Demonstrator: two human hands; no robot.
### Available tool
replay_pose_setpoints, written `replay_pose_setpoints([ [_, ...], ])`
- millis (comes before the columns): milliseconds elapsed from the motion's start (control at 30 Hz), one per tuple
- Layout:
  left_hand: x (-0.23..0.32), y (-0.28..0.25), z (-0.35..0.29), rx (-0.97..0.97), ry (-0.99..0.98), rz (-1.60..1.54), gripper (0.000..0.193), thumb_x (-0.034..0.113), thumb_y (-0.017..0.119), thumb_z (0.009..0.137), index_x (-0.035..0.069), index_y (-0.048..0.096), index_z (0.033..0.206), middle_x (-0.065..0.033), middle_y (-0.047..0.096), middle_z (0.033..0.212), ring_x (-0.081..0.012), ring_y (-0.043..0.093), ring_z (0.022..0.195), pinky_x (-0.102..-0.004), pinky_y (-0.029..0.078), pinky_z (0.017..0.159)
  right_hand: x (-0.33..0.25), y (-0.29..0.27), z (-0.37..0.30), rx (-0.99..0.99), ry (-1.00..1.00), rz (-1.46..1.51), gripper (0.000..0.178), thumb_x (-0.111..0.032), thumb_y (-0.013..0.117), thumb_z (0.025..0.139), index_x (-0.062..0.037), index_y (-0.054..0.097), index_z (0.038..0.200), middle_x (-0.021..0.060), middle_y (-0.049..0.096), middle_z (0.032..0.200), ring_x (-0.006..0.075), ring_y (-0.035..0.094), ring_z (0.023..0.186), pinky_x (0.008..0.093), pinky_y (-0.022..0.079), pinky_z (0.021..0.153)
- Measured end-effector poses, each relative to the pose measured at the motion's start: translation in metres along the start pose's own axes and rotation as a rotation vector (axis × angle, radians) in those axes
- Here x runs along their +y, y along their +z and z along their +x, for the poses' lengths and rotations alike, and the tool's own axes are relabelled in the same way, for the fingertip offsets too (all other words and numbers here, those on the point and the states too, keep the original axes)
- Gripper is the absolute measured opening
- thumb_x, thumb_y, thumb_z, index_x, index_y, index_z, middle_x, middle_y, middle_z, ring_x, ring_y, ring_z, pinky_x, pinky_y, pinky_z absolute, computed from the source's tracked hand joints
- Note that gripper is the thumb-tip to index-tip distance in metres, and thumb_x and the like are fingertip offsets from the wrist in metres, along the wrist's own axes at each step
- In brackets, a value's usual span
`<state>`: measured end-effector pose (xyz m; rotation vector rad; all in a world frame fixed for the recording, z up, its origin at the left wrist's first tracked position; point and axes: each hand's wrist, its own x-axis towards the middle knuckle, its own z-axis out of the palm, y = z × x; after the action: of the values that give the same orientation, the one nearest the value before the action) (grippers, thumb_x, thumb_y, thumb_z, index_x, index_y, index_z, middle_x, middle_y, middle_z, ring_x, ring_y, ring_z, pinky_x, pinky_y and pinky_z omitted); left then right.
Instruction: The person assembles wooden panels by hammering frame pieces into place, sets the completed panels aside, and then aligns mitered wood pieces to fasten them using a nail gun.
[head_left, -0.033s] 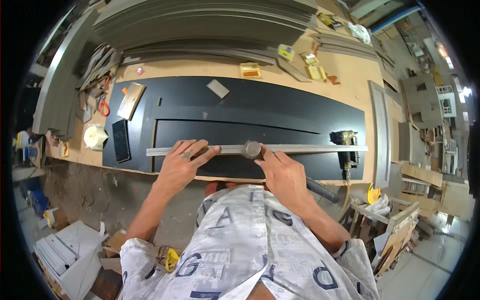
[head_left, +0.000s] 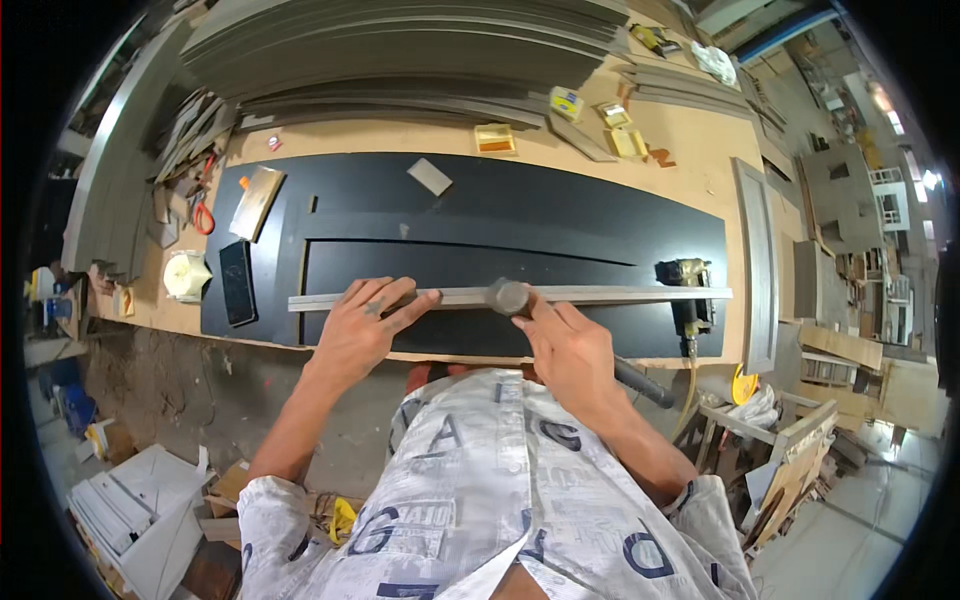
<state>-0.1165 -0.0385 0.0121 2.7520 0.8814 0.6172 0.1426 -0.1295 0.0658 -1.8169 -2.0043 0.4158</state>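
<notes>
A long, narrow grey strip (head_left: 600, 294) lies lengthwise across a dark flat panel (head_left: 520, 200) on the bench. My left hand (head_left: 362, 325) grips the strip left of its middle, its fingers bent over the top. My right hand (head_left: 572, 345) is closed around a hammer close to its head. The round metal hammer head (head_left: 508, 297) is over the strip, between my two hands. Below my right wrist the dark handle end (head_left: 643, 384) sticks out. A nail gun (head_left: 688, 285) with a hose rests under the strip's right part.
On the panel's left lie a black phone (head_left: 238, 282) and a wooden block (head_left: 258, 203). A tape roll (head_left: 187, 275) and red-handled scissors (head_left: 204, 218) sit beside it. Stacked grey boards (head_left: 400, 60) line the far side, near small yellow boxes (head_left: 628, 143).
The hammer head has shifted slightly to the right relative to the strip. Both hands keep their hold, and the whole view has moved a little.
</notes>
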Motion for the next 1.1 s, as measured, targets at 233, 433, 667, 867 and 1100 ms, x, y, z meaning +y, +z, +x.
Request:
replay_pose_setpoints([
  [233,0.028,0.022,0.040,-0.078,0.117,-0.017,0.052,0.010,0.058,0.079,0.019,0.062,0.129,-0.0055,0.061,0.111,-0.0249,0.061,0.102,-0.0377,0.051,0.086,0.040,-0.027,-0.023,0.169,0.164,-0.059,0.029,-0.019,0.066,0.092,-0.0035,0.065,0.116,0.0111,0.061,0.075,0.0318,0.063,0.063,0.0409,0.051,0.055],
  [433,0.066,0.041,0.069,-0.141,0.134,-0.040,0.053,0.009,0.057,0.081,0.020,0.059,0.133,-0.0058,0.060,0.112,-0.0250,0.060,0.104,-0.0380,0.052,0.087,0.074,-0.045,-0.049,0.241,0.247,-0.078,0.029,-0.018,0.064,0.094,-0.0018,0.065,0.117,0.0120,0.060,0.072,0.0311,0.060,0.059,0.0408,0.049,0.053],
  [667,0.113,0.076,0.111,-0.201,0.189,-0.098,0.058,0.005,0.056,0.083,0.023,0.056,0.139,-0.0085,0.059,0.123,-0.0272,0.059,0.109,-0.0392,0.051,0.090,0.115,-0.058,-0.071,0.295,0.260,-0.156,0.029,-0.019,0.064,0.093,-0.0035,0.064,0.118,0.0118,0.060,0.073,0.0321,0.061,0.062,0.0414,0.049,0.054],
  [867,0.133,0.094,0.148,-0.177,0.186,-0.145,0.053,0.007,0.060,0.080,0.016,0.060,0.132,-0.0083,0.062,0.118,-0.0286,0.061,0.107,-0.0388,0.051,0.091,0.143,-0.078,-0.073,0.367,0.296,-0.091,0.026,-0.017,0.063,0.093,-0.0055,0.064,0.116,0.0134,0.060,0.075,0.0337,0.061,0.068,0.0434,0.049,0.057],
  [1100,0.145,0.113,0.155,-0.211,0.242,-0.166,0.046,0.015,0.051,0.087,0.014,0.053,0.133,-0.0054,0.056,0.118,-0.0264,0.059,0.105,-0.0406,0.050,0.087,0.182,-0.079,-0.096,0.242,0.303,-0.042,0.020,-0.012,0.059,0.094,0.0000,0.066,0.108,0.0219,0.062,0.087,0.0411,0.059,0.079,0.0477,0.045,0.067],
])
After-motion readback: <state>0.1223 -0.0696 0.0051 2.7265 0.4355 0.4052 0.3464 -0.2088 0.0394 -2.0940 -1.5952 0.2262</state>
